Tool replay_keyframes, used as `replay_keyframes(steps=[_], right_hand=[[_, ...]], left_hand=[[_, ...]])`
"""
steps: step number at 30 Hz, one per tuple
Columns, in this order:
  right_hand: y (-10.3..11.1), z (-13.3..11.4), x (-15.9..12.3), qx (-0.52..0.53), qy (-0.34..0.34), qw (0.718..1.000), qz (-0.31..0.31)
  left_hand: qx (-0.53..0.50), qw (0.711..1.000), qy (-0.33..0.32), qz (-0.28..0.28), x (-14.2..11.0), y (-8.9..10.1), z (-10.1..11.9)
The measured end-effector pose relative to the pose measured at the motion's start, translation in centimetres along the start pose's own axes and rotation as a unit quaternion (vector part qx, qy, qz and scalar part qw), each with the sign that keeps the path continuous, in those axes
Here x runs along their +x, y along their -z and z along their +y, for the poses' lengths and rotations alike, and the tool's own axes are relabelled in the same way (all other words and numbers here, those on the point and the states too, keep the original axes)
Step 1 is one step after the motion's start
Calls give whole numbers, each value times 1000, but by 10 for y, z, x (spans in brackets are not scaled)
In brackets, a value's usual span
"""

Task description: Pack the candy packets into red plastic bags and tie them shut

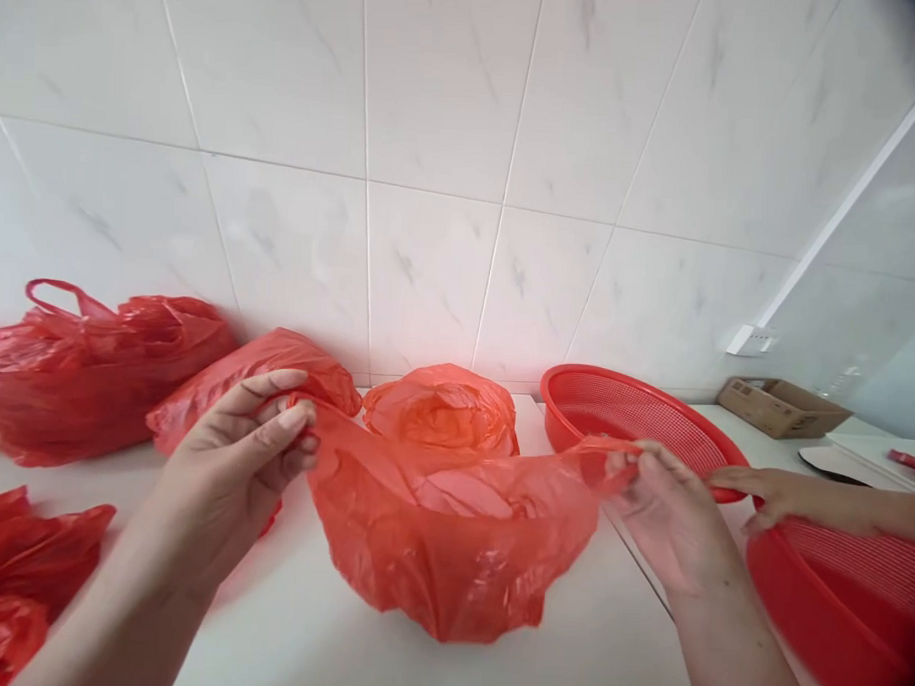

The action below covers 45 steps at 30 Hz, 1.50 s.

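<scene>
Grey-veined wall tiles (443, 92) rise behind the white table (604, 648) and held red bag (460, 573)

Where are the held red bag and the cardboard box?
Held red bag (457, 568): head view, on its near side, below the opening.
Cardboard box (755, 411): head view, on an outer side wall.
</scene>
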State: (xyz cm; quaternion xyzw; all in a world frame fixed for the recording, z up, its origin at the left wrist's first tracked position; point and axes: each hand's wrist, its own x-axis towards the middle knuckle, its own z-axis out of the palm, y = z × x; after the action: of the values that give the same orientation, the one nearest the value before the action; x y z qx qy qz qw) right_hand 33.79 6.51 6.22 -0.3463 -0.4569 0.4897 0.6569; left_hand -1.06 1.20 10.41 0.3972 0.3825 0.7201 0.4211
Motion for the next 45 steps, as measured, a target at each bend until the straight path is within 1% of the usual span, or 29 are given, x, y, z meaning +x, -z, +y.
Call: replay_keyframes(steps=[2,4,5,7,9,10,11,12,14,16,17,19,20,22,23,24,25,28,29,30,31,33,36,39,41,43,45], right_hand=[[-18,-15,2,5,45,999,-6],[-34,-25,4,11,74,997,-13],[-41,-26,5,14,79,997,-15],[-52,-24,6,21,77,996,-25],[-59,-16,8,29,65,997,-40],[-62,-12,8,31,57,997,-45],[-64,-7,8,31,51,997,-46],[-65,-3,8,28,47,998,-44],[-67,3,8,12,60,998,-21],[-69,6,8,-9,87,996,10],[-70,5,8,-20,102,994,24],[-72,3,6,-43,131,989,46],[-73,1,4,-53,145,986,54],[-75,-4,0,-68,174,980,73],[-76,-7,-2,-70,187,976,82],[-75,-10,-4,-67,199,974,90],[-74,-13,-6,-61,207,971,100],[-65,-22,-8,-30,223,964,140],[-62,-24,-8,-23,219,964,146],[-59,-25,-7,-19,209,967,143],[-57,-25,-6,-19,193,973,126],[-55,-24,-5,-30,150,986,70],[-58,-18,-2,-33,108,994,-2],[-61,-12,2,-11,90,995,-32],[-59,-7,7,2,78,995,-66],[-53,0,13,2,46,992,-121],[-41,9,15,-22,5,981,-192]], left_hand=[[29,998,-46,-43,-2,-10,8],[115,985,-105,-75,-8,-18,9],[176,971,-142,-72,-11,-21,8],[300,927,-220,-39,-15,-26,5],[373,886,-277,-19,-16,-29,3],[388,876,-287,-21,-16,-28,3],[392,877,-278,-25,-15,-27,3],[389,886,-250,-30,-15,-25,3],[376,910,-167,-47,-16,-18,1],[359,925,-91,-90,-22,-12,-8],[352,926,-65,-121,-28,-10,-16],[333,927,-35,-172,-39,-13,-35],[315,931,-20,-185,-44,-17,-46],[265,944,30,-193,-48,-27,-62],[246,949,52,-193,-47,-31,-67],[232,954,62,-182,-43,-35,-68],[219,961,60,-157,-37,-37,-66],[148,988,17,-40,-14,-38,-49],[117,993,9,-14,-7,-37,-43],[88,996,8,-3,-3,-37,-39],[63,998,15,-5,0,-37,-36],[32,999,38,-22,0,-40,-37],[-5,996,85,-39,-4,-45,-45],[-72,990,123,-23,-7,-50,-54],[-119,984,136,-7,-5,-51,-57],[-120,984,135,-1,-2,-48,-58],[-67,990,120,-16,-1,-36,-58]])
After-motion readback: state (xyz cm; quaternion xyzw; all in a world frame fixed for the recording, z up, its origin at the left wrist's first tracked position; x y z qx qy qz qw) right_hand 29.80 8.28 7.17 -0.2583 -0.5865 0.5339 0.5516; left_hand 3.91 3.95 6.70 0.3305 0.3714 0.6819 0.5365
